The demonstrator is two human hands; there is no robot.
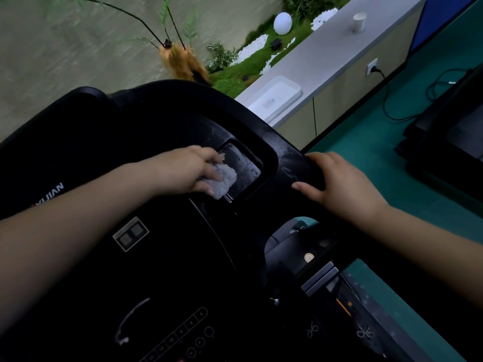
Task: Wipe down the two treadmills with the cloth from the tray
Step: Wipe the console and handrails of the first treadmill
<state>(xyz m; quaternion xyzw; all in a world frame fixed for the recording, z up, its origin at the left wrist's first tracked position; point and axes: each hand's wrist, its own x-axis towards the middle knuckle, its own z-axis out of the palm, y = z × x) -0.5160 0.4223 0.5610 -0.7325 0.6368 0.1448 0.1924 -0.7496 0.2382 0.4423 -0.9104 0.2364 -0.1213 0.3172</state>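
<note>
- Left hand [189,169] pinches the white cloth [224,180] in the treadmill console [146,158] recess; bunched, it may miss corners.
- Right hand [339,182] grips the console's right handlebar [292,152]; a damp bar could let it slip.

Indoor exercise room. Black treadmill console [156,231] near, a second treadmill [449,142] at right on green floor [366,147]. Far ledge [339,56] borders artificial grass [240,71], white globe lamp [282,21].

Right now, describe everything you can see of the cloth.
The cloth is a small, pale grey-white wad with a nubbly, fluffy surface, crumpled rather than folded. The left hand holds it from above and presses it into the recessed pocket at the right of the black treadmill console. Its underside is hidden.
</note>
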